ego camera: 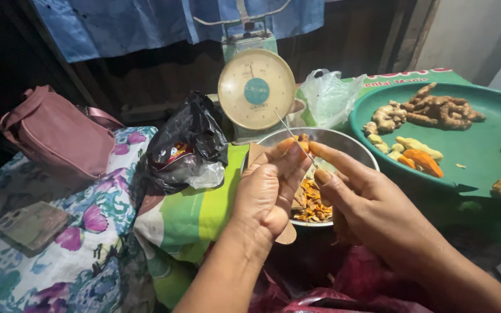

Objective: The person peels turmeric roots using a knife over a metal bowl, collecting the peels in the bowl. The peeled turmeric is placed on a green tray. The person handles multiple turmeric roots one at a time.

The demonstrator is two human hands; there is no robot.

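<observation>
My left hand (271, 188) pinches a small orange piece of turmeric root (302, 139) between thumb and fingertips, above a metal bowl (352, 145). My right hand (358, 200) grips a thin knife blade (296, 134) that points up and to the left, its edge against the root piece. Orange peelings (311, 206) lie inside the bowl under my hands. A wooden board edge (288, 235) shows below my left palm.
A green round tray (482, 162) at right holds ginger and turmeric roots (436, 110) and peeled pieces (416, 150). A dial kitchen scale (256, 90) stands behind the bowl. A black plastic bag (189, 142), clear bag (329, 95), pink handbag (59, 136) and phone (30, 223) lie on floral cloth.
</observation>
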